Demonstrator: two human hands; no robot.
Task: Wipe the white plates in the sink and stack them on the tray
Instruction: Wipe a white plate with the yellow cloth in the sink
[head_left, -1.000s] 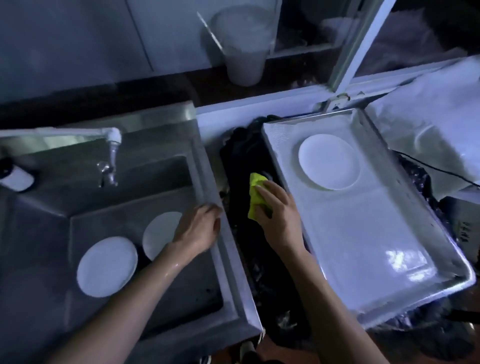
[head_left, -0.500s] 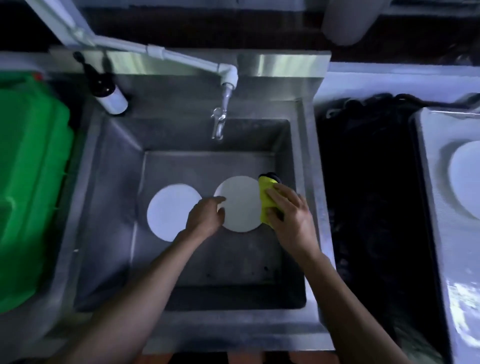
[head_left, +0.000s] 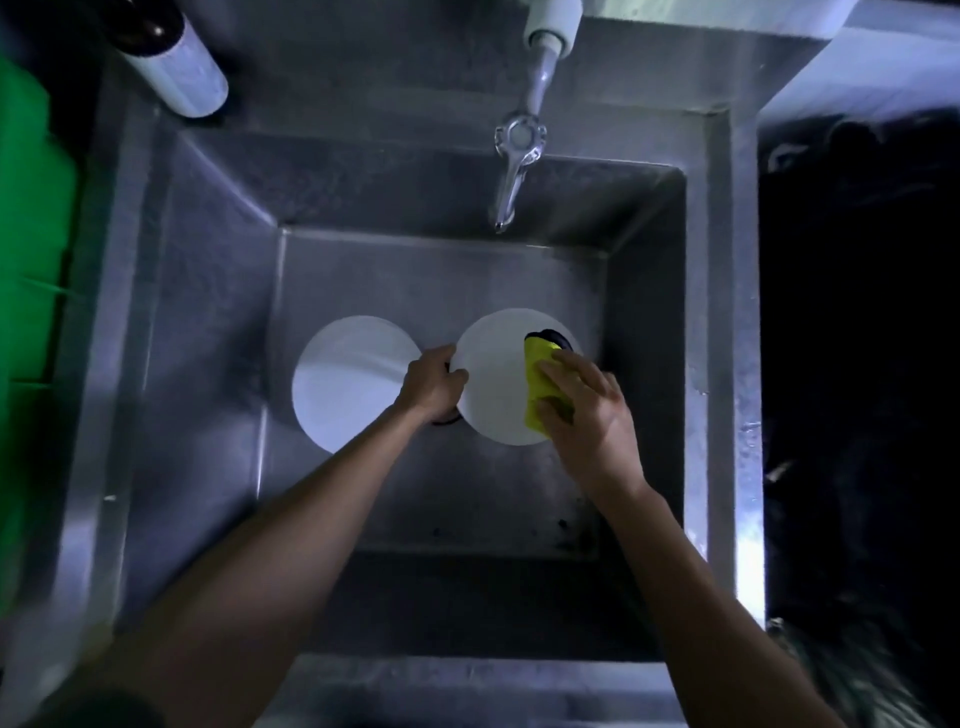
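White plates in a steel sink (head_left: 218, 291).
Left hand (head_left: 434, 382) grips the right plate (head_left: 496, 387) by its rim; right hand (head_left: 589, 415) presses a yellow cloth (head_left: 537, 374) onto it; the left plate (head_left: 350, 382) lies just beside.

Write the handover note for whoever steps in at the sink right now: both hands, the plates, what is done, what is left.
Left hand: grips the left rim of the right plate in the sink.
Right hand: presses the yellow sponge on that plate's right side.
Left plate: lies flat on the sink floor beside it, untouched.
Tray: out of view.
Done: wiping of the right plate is under way; what is already stacked cannot be seen.
Left: finish this plate, wipe the other, stack both on the tray.
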